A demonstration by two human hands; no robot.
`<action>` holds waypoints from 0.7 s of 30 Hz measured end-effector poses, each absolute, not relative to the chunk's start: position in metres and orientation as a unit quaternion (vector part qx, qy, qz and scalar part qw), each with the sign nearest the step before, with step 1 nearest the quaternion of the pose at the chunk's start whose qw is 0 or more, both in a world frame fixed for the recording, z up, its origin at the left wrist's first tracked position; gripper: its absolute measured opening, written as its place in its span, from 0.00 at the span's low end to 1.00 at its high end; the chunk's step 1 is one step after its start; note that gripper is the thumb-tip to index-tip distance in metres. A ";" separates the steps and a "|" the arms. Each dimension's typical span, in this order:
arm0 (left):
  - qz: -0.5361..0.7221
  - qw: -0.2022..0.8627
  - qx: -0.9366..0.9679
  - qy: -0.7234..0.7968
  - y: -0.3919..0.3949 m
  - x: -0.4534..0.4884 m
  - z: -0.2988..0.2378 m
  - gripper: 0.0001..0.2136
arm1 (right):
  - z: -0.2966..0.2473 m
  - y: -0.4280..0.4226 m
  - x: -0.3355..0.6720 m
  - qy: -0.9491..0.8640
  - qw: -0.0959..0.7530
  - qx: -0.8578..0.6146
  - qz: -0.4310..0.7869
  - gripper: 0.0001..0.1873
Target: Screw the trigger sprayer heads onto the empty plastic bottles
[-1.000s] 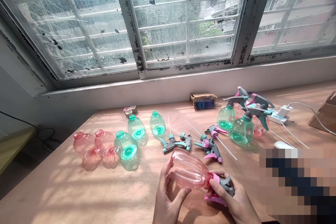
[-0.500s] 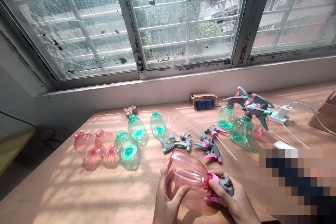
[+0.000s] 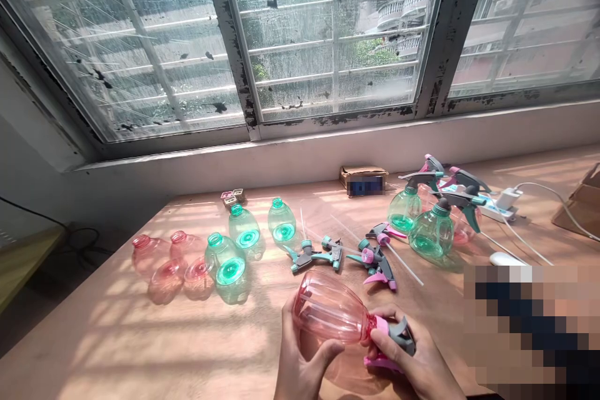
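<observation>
From the head camera, the left hand [image 3: 300, 365] had its grip wrapped around the body of a pink bottle [image 3: 330, 311], thumb across the near side and fingers behind the far side. The bottle lay tilted almost on its side, just above the near edge of the tabletop [image 3: 117, 337], base pointing up and to the left. The right hand [image 3: 415, 365] had its grip closed on the pink and grey spray head [image 3: 392, 339], which sat at the bottle's neck, with the trigger pointing down toward the palm. Whether the head was fully screwed on could not be told.

Farther back on the left stood two empty pink bottles [image 3: 162, 256] without heads, touching each other. Beside them were three green bottles [image 3: 225, 260], also headless. In the middle of the tabletop lay loose spray heads [image 3: 314, 253] with thin tubes, some teal and grey, some pink. To the right stood two green bottles with heads fitted [image 3: 431, 232], close together, with pink ones partly hidden behind them. A white power strip [image 3: 497, 206] with a cable lay near these, and a white mouse [image 3: 504, 259] lay closer to the person. A small cardboard box [image 3: 363, 174] sat against the wall under the window [image 3: 328, 31].
</observation>
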State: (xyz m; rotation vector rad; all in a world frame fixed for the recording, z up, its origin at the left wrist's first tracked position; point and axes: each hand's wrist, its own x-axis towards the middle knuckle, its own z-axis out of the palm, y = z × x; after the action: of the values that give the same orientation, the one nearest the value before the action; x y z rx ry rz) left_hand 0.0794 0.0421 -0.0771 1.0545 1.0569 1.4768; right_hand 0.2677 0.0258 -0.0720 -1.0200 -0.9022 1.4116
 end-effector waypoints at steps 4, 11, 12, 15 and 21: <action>0.610 0.506 0.425 0.437 0.043 0.080 -0.074 0.38 | -0.074 0.026 0.268 -0.388 0.556 -0.437 0.591 0.29; 0.605 0.495 0.423 0.458 0.047 0.079 -0.082 0.39 | -0.069 0.028 0.266 -0.350 0.571 -0.455 0.587 0.28; 0.602 0.493 0.424 0.463 0.047 0.079 -0.083 0.39 | -0.068 0.028 0.266 -0.349 0.573 -0.454 0.586 0.28; 0.590 0.492 0.432 0.473 0.047 0.077 -0.086 0.38 | -0.064 0.027 0.265 -0.347 0.577 -0.455 0.583 0.29; 0.591 0.469 0.454 0.474 0.045 0.078 -0.086 0.41 | -0.063 0.025 0.265 -0.367 0.571 -0.448 0.583 0.28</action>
State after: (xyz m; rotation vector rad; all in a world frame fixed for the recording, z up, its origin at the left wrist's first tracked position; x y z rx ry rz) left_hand 0.0776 0.0452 -0.0862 1.1134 1.1615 1.4504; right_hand 0.2655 0.0253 -0.0627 -1.0502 -0.8612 1.3671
